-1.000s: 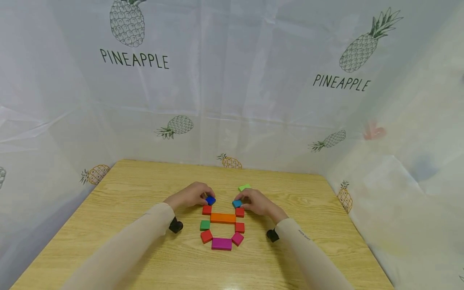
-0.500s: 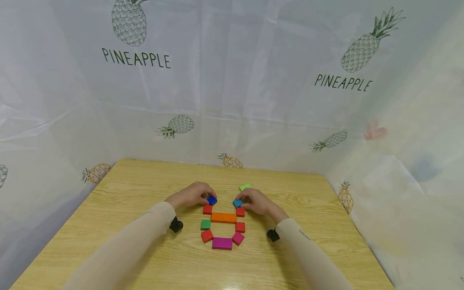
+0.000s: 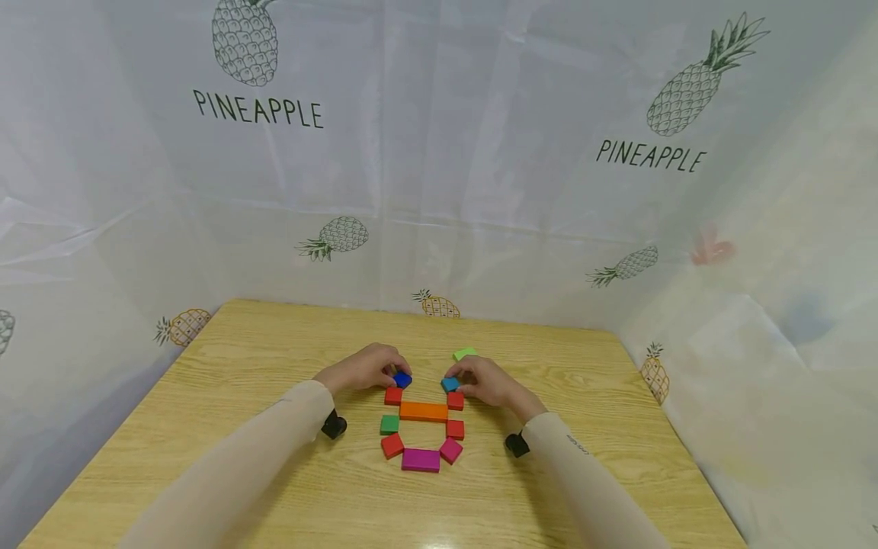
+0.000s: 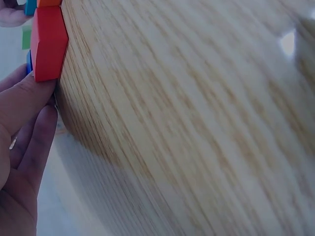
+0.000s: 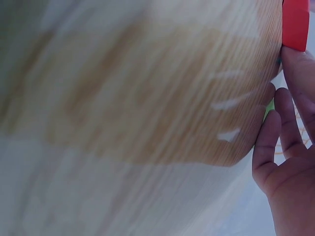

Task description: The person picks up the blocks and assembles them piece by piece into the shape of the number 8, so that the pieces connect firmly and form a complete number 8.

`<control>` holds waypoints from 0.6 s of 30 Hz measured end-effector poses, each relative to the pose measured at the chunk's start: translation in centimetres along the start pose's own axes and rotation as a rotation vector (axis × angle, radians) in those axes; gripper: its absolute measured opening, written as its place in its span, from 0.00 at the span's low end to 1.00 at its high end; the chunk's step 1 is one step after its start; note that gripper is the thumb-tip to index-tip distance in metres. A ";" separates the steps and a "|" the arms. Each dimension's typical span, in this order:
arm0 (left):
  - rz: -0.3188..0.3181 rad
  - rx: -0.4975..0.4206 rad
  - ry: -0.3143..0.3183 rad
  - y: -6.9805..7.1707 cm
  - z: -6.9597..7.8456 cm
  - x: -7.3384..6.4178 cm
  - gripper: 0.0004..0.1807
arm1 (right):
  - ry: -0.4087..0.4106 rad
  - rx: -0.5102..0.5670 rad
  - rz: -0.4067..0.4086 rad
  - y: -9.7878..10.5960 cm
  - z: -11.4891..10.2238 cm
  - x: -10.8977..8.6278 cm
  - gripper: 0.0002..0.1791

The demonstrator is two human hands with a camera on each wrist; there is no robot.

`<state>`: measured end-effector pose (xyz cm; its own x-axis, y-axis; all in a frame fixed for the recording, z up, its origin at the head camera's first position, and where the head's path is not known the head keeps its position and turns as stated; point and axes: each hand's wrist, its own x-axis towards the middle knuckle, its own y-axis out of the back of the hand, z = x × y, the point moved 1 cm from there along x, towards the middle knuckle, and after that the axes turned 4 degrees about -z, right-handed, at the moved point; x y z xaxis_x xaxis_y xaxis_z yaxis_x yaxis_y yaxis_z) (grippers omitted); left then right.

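Note:
My left hand (image 3: 366, 367) pinches a dark blue block (image 3: 403, 380) between thumb and fingers, just behind a red block (image 3: 393, 396). Across from it, my right hand (image 3: 483, 380) pinches a light blue block (image 3: 450, 384) behind another red block (image 3: 456, 400). Between the two red blocks lies a long orange block (image 3: 424, 412). In the left wrist view, the left thumb is against the near red block (image 4: 50, 44), and the dark blue block is mostly hidden. In the right wrist view, the right thumb is by a red block (image 5: 296, 24).
Nearer me, a green block (image 3: 389, 425), more red blocks, a pink block (image 3: 450, 450) and a long magenta block (image 3: 421, 460) form a curve on the wooden table (image 3: 274, 473). A lime green block (image 3: 464, 354) lies behind the right hand. A pineapple-print sheet (image 3: 439, 183) hangs behind.
The view shifts very slightly. Both hands keep their pinch on the blue blocks with hardly any movement; the dark blue block appears slightly turned.

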<state>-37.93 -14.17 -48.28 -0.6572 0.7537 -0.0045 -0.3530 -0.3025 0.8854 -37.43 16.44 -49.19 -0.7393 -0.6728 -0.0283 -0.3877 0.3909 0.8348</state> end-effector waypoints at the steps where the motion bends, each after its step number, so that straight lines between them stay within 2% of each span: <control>1: 0.000 0.000 0.003 0.0 0.0 0.0 0.15 | 0.001 0.000 0.001 0.0 0.0 0.0 0.15; 18: -0.001 -0.008 0.030 -0.1 -0.1 -0.1 0.15 | 0.012 -0.015 -0.012 0.0 0.0 0.0 0.17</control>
<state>-37.95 -14.26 -48.43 -0.6766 0.7361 -0.0192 -0.3585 -0.3066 0.8818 -37.47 16.40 -49.15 -0.7282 -0.6846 -0.0316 -0.3877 0.3735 0.8427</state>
